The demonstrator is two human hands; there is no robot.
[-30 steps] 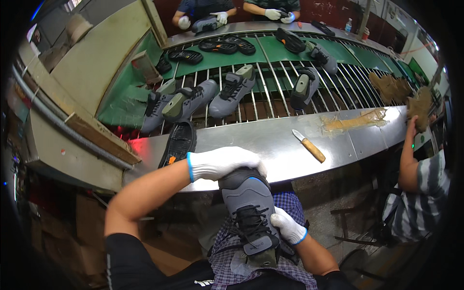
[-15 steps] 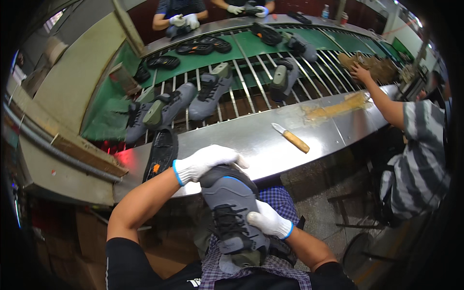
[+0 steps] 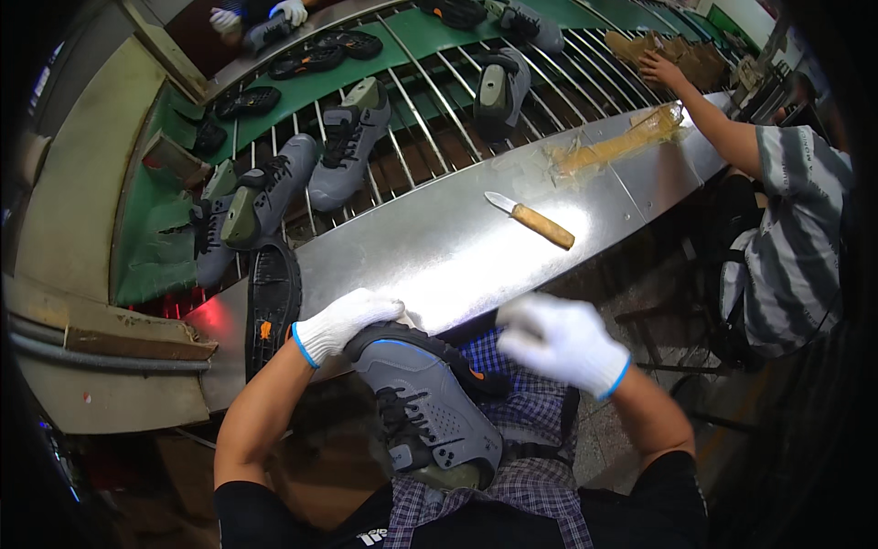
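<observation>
I see the right hand [image 3: 562,343] come away from the grey shoe [image 3: 439,407], blurred beside it | shoe tips over, its side and sole edge [image 3: 462,364] now showing | co-worker's hand [image 3: 660,69] reaches farther in, onto the brown shoes [image 3: 702,68]

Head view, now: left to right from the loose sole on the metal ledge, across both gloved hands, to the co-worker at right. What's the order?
Loose black sole → left hand → grey shoe → right hand → co-worker's striped shirt.
</observation>
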